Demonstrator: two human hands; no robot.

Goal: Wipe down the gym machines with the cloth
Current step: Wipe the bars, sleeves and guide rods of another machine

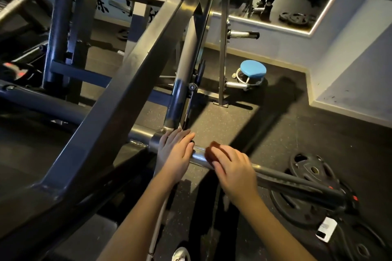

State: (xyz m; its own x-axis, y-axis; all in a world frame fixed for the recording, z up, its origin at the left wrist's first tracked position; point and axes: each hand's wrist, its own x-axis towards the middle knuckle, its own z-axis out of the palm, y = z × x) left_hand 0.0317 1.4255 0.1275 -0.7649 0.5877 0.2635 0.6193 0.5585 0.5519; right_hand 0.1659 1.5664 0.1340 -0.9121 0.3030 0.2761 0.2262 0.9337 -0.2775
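A shiny steel bar [199,155] of the gym machine runs from the frame's joint toward a dark rubber grip at the lower right. My right hand [231,166] holds a small dark reddish-brown cloth [212,151] bunched against this bar. My left hand [175,150] lies over the bar just left of it, beside the joint, fingers fairly straight, near a small black knob [192,141]. The heavy grey diagonal beam [127,95] of the machine rises to the left of both hands.
Black weight plates [305,178] lie on the rubber floor at the lower right, with a small white device [325,229] beside them. A blue round stool [252,70] stands farther back near the wall. More machine frames [61,34] fill the left. A shoe tip [180,254] shows at the bottom.
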